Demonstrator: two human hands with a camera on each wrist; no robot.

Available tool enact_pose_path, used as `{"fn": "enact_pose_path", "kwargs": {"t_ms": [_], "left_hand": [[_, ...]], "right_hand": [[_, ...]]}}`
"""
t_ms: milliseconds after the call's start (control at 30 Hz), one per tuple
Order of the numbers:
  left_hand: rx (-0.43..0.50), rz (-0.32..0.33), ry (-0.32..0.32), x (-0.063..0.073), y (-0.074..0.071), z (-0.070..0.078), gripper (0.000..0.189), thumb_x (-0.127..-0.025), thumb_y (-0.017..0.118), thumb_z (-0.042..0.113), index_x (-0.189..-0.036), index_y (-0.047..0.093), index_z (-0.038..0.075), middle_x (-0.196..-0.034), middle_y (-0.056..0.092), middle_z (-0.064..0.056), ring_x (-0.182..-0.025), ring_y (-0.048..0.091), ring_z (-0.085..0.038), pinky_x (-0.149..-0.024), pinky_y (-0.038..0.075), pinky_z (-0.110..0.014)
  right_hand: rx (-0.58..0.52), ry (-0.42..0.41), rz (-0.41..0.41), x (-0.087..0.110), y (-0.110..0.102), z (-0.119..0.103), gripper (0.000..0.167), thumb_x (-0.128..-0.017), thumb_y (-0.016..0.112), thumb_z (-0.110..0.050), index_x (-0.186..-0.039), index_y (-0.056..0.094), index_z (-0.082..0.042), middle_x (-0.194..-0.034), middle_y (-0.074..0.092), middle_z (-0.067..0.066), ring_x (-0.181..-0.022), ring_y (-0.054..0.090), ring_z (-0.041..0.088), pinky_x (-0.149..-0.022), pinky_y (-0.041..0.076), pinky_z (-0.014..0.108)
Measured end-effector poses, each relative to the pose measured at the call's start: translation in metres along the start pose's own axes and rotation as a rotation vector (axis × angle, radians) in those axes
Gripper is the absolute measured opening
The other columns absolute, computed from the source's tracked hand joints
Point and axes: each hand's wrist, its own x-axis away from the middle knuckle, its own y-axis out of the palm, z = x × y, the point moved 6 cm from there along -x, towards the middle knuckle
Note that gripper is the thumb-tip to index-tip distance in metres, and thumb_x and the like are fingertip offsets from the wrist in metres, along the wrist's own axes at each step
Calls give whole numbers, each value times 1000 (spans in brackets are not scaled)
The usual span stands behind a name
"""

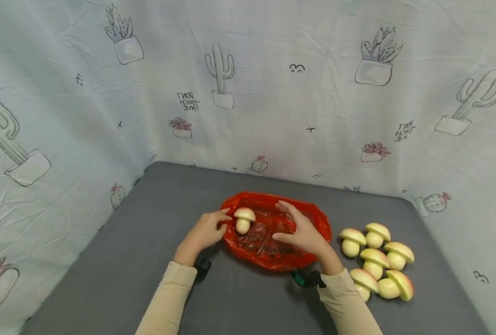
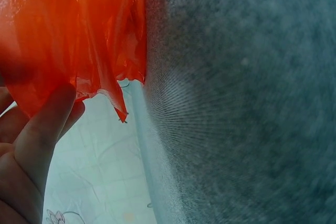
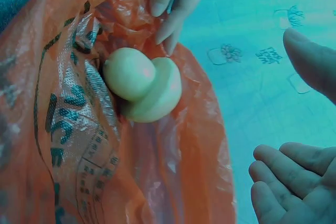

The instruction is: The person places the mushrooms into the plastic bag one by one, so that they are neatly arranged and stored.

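The left hand [image 1: 206,229] pinches the left edge of a red bag [image 1: 268,264] between thumb and fingers. The right hand [image 1: 305,235], thumb and fingers spread wide, holds nothing over the bag's right side. The bag lies mouth open at the centre of the head view, one mushroom [image 1: 244,214] inside at its left end. At lower right, six more mushrooms [image 1: 372,256] cluster on the grey table [image 1: 168,200], the right sleeve [image 1: 348,298] close beside the lower-left one. A cactus-print cloth [image 1: 273,88] hangs behind, across the top.

red bag [image 1: 268,263]: glossy crinkled plastic | mushroom [image 1: 244,220]: smooth | tabletop [image 1: 239,302]: matt | backdrop [image 1: 264,93]: creased cloth
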Motion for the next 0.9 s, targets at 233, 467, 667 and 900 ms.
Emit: {"fn": "enact_pose_path", "kwargs": {"t_ms": [233, 467, 667, 900], "left_hand": [[-17, 18, 14, 1, 1, 0, 30, -84, 57, 2, -111, 69, 0, -136, 55, -13, -123, 53, -29, -76, 42, -31], [-12, 13, -1, 0, 1, -2, 32, -84, 57, 3, -113, 69, 2, -138, 53, -12, -100, 62, -33, -69, 42, -31], [-7, 12, -8, 3, 2, -2, 32, -83, 58, 3, -113, 69, 1, -138, 53, -12, -105, 61, -33, -68, 43, -29], [-12, 21, 18, 1, 0, 2, 31, -84, 57, 3, -113, 69, 0, -137, 53, -14, -92, 63, -32, -63, 38, -28]], "right_hand": [[38, 7, 97, 29, -17, -2, 84, -82, 73, -24, -150, 25, -15, -151, 35, 6, -138, 33, 28, -108, 27, 52], [9, 26, 204, 59, -39, 9, 82, -83, 71, -14, -150, 23, -7, -152, 31, 11, -138, 30, 33, -108, 26, 51], [14, 55, 297, 87, -61, 15, 82, -82, 70, -6, -150, 24, -9, -151, 30, 17, -139, 25, 37, -105, 21, 62], [50, 55, 353, 115, -80, 16, 81, -83, 69, -2, -150, 24, -9, -149, 32, 20, -131, 26, -11, -101, 21, 5]]}}
